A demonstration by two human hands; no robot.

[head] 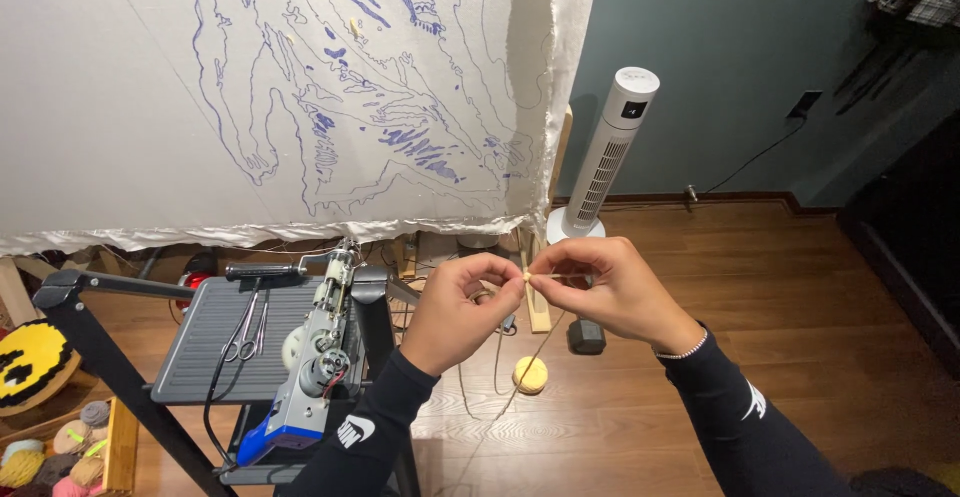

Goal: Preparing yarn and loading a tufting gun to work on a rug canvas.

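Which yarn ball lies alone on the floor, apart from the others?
The pale yellow yarn ball, on the wooden floor below the hands. The other balls are grouped in the bottom-left corner.

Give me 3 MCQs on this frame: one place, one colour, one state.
1. Where does the yarn ball lie?
A. on the floor
B. on the grey tray
C. in the left hand

2. What colour are the lines drawn on the cloth?
A. red
B. blue
C. green

3. How do the left hand and right hand stand?
A. far apart
B. fingertips together, pinching a thin strand
C. flat on the tray

Answers: 1 A, it sits on the wood boards below the hands. 2 B, the outlines are blue. 3 B, thumbs and fingers meet on the strand.
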